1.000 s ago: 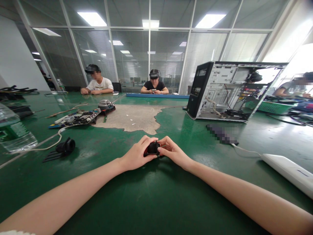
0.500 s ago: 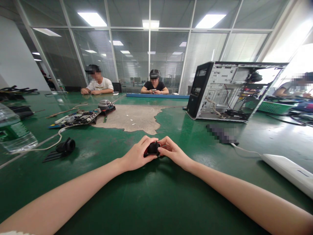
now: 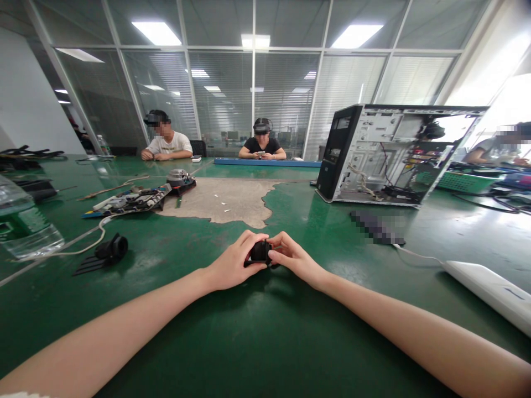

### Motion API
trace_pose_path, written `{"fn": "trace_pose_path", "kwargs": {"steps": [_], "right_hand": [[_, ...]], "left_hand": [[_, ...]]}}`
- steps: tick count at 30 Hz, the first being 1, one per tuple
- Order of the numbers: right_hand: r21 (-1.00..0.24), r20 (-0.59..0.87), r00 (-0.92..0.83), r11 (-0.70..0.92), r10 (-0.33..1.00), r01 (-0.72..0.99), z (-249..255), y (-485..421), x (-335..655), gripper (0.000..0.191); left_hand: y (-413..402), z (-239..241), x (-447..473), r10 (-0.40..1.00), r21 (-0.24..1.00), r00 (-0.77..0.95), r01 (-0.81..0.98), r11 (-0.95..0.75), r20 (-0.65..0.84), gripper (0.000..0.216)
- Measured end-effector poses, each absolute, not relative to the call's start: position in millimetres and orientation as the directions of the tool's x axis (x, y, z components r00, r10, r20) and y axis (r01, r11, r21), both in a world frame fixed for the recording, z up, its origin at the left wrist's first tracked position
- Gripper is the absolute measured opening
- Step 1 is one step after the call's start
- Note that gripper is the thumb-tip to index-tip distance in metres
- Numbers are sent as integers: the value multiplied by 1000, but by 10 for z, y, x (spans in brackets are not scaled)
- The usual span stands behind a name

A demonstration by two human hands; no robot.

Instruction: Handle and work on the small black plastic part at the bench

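Little has shifted: the bare left hand [image 3: 234, 260] and bare right hand [image 3: 295, 258] keep a closed grip on a small, black, rounded, plastic-looking part [image 3: 260, 251] at twelve o'clock over the glossy green table [image 3: 265, 337], suggesting close handling continues.

An open-sided computer tower [image 3: 367, 152] stands on the right of the green table [image 3: 265, 354], partly in front of a green plastic basket [image 3: 468, 182] — and nearer lies a white power bank [image 3: 487, 293] with a pale cable [image 3: 421, 255]. On the left, a clear water bottle [image 3: 31, 226] with a green label is near a circuit board [image 3: 130, 200]. Across the table sit two people — one in a white T-shirt [image 3: 172, 145], one in a black T-shirt [image 3: 251, 146].
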State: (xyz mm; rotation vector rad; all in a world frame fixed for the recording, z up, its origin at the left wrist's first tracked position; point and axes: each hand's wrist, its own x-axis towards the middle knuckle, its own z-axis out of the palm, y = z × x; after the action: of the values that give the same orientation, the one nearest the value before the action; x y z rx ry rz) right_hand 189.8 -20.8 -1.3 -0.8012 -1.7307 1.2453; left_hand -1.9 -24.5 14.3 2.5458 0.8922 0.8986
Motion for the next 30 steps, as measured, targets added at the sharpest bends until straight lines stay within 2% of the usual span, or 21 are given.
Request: {"fn": "trace_pose_path", "kwargs": {"steps": [6, 12, 16, 21, 30], "right_hand": [[-954, 233, -405, 288, 884, 80, -52, -183, 1887, 27], [-945, 287, -469, 326, 836, 4, 7, -233, 1901, 28], [-947, 272, -423, 319, 864, 44, -38, -198, 1900, 23], [-951, 247, -409, 300, 878, 70, -75, -166, 1897, 27], [-950, 276, -446, 312, 851, 5, -27, -210, 1905, 26]], "left_hand": [[-239, 143, -19, 654, 470, 606, 461, -753, 453, 52], [-241, 139, -19, 650, 468, 607, 457, -756, 457, 51], [-238, 135, -15, 651, 463, 605, 462, -756, 459, 51], [-235, 135, -18, 651, 460, 601, 465, -756, 464, 51], [-246, 132, -13, 656, 467, 600, 465, -752, 457, 52]]}}
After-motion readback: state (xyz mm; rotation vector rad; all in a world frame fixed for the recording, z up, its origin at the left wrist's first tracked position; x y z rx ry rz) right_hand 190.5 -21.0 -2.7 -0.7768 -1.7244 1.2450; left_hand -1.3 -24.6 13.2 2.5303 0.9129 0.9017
